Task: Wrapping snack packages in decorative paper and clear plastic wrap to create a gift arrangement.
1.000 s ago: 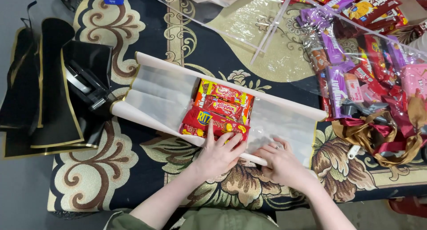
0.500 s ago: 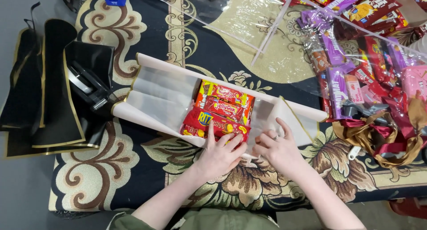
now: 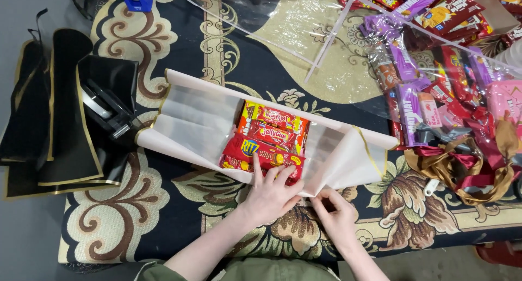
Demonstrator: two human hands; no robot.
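A pale pink wrapping sheet (image 3: pixel 190 123) with a gold edge lies spread on a patterned dark cloth. A stack of red and yellow snack packets (image 3: pixel 269 139) sits on its middle. My left hand (image 3: pixel 269 191) presses flat on the near edge of the packets, fingers spread. Just to its right, my right hand (image 3: pixel 337 216) pinches the near corner of the sheet at its lower right edge. The right part of the sheet is lifted and creased.
A heap of red, purple and pink snack packets (image 3: pixel 435 58) under clear cellophane (image 3: pixel 321 36) fills the top right. Brown and maroon ribbons (image 3: pixel 467 167) lie at the right. Black gold-edged sheets (image 3: pixel 54 112) and a tape dispenser (image 3: pixel 106 110) sit at the left.
My right hand has slid from on top of the sheet's right part down toward me, now gripping the sheet's near corner. My left hand has stayed on the packets.
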